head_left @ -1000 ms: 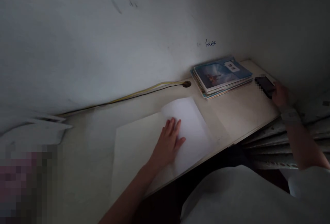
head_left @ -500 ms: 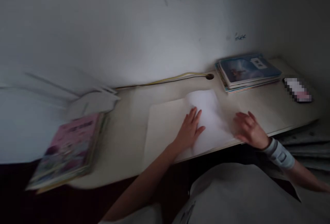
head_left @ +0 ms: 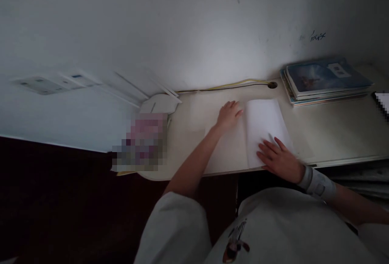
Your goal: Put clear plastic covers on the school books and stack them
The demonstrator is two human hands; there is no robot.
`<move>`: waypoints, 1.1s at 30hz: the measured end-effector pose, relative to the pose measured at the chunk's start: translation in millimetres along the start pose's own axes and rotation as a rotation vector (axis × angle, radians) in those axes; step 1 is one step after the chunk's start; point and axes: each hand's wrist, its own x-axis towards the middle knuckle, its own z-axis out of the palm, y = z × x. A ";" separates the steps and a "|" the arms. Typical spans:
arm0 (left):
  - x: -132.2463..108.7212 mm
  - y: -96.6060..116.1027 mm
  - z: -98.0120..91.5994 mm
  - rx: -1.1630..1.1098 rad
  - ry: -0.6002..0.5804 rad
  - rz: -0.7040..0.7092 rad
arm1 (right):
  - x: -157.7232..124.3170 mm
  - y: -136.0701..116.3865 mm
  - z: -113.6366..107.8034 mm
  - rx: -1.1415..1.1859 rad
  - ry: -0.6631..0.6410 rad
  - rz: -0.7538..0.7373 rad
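Observation:
An open booklet with blank pages (head_left: 263,120) lies near the desk's front edge, its right page brighter than its left. Over the upper part of the left page, close to the fold, is my left hand (head_left: 230,114), its fingers stretched forward and holding nothing. My right hand (head_left: 279,160), with a grey band on the wrist, rests at the lower part of the right page, fingers spread. Whether the left palm touches the paper cannot be made out.
Several stacked books (head_left: 326,79) stand at the back right, beside a cable hole (head_left: 272,85). A phone (head_left: 382,104) is cut off at the right edge. Blurred-out books (head_left: 146,142) overhang the desk's left end, near a white panel (head_left: 159,104). Cables (head_left: 225,87) run along the wall.
My left hand has moved up and off the right page to the left one. My right hand has come from beside the booklet onto its right page. The view has turned left.

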 end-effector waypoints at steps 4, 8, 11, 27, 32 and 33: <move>32.8 -40.4 -18.2 0.051 -0.180 -0.064 | 0.4 -3.7 5.0 -0.052 0.005 -0.018; 50.3 -52.4 -26.3 0.063 -0.316 -0.052 | -1.2 -6.7 8.6 -0.070 0.025 -0.033; 60.0 -53.3 -30.4 0.059 -0.371 -0.024 | -3.0 -7.8 10.2 -0.070 0.053 -0.045; 84.4 -32.6 -48.1 -0.034 -0.672 0.078 | -7.2 -11.2 17.5 0.021 0.123 0.033; 82.3 -22.1 -57.6 -0.015 -0.636 0.072 | -7.3 -11.7 19.9 0.031 0.141 0.044; 80.9 -20.1 -62.1 -0.014 -0.617 0.079 | -7.6 -12.1 20.3 0.032 0.147 0.042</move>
